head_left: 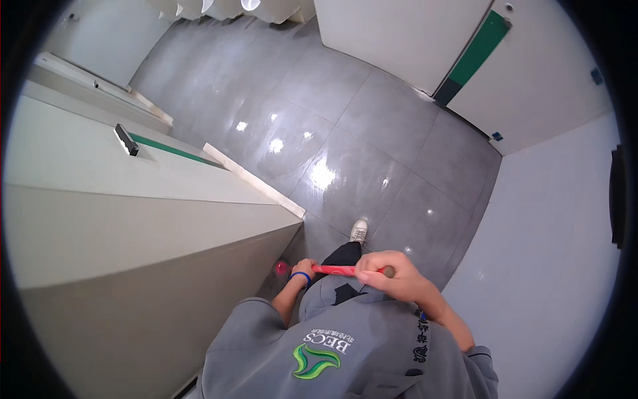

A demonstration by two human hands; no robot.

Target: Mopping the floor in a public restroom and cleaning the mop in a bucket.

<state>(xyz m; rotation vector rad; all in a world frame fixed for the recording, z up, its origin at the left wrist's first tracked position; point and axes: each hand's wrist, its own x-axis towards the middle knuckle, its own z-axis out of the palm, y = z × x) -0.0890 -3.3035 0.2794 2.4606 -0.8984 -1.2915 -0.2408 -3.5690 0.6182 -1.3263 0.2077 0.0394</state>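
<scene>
A red pole (337,270) crosses in front of my body, its lower stretch hidden. My right hand (393,278) is closed around it close to the upper end, where a brownish round tip sticks out past the fingers. Farther along to the left, my left hand (304,269), with a blue band at the wrist, grips the same pole. Just beyond that hand, a blurred pink-red round shape (282,267) shows beside the partition; whether it belongs to the pole I cannot tell. What the pole is fixed to is out of sight.
A pale stall partition (153,246) stands close on my left, with a dark handle (126,139) farther along. Grey tiles (286,120) shine ahead. White urinals (272,10) line the far end. Pale panels with a green strip (480,50) stand far right; a wall (538,219) runs close right.
</scene>
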